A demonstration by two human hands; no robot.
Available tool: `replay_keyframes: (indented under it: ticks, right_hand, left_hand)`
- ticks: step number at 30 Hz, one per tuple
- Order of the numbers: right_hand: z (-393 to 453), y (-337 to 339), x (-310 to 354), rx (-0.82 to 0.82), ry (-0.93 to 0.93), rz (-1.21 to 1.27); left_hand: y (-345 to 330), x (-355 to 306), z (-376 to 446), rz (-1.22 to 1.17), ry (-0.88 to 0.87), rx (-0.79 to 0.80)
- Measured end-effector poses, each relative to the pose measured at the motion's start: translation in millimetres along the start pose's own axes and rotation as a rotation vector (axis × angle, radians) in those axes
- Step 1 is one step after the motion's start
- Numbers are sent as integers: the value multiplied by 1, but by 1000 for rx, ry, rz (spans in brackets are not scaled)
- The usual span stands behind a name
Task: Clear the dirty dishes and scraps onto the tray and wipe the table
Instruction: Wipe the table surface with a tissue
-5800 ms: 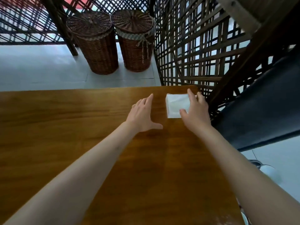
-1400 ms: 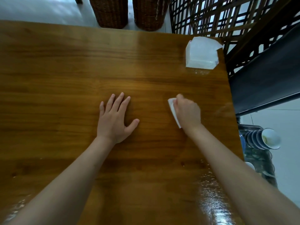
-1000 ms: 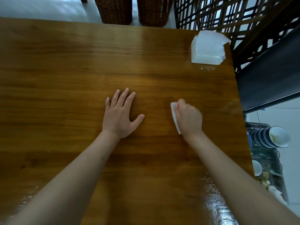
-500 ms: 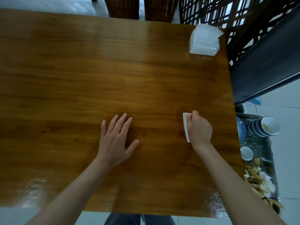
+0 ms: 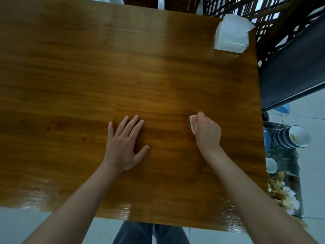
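My right hand (image 5: 207,132) is closed on a folded white napkin (image 5: 192,123), pressing it flat on the wooden table (image 5: 123,71) right of centre. Only the napkin's left edge shows past my fingers. My left hand (image 5: 124,145) lies flat on the table with fingers spread, holding nothing. A white tissue pack (image 5: 232,34) stands at the far right corner. Beside the table on the right, lower down, a metal tray (image 5: 297,166) holds stacked blue-and-white bowls (image 5: 290,136), a small white cup (image 5: 270,164) and a heap of food scraps (image 5: 283,192).
A dark bench seat (image 5: 295,67) runs along the table's right side, with a dark wooden lattice screen (image 5: 263,9) behind it. Wicker baskets (image 5: 175,3) stand past the far edge. Wet sheen shows along the near edge of the table.
My right hand has slid the napkin back toward me and to the right across the table. My left hand drew back with it. The view has tilted down, showing the tray.
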State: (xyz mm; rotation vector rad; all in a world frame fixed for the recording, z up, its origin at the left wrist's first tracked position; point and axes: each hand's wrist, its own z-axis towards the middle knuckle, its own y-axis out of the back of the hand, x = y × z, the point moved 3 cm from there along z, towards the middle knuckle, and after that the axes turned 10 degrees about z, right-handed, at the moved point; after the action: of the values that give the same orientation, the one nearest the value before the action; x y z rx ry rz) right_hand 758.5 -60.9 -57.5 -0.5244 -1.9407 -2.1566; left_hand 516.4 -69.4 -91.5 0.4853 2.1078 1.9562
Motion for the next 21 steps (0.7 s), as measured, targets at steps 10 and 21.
replay_keyframes:
  ticks: [10, 21]
  right_hand:
    - [-35, -25, 30, 271, 209, -102]
    - [-49, -21, 41, 83, -169, 86]
  left_hand:
    - [3, -1, 0, 2, 20, -14]
    - [20, 31, -16, 46, -33, -70]
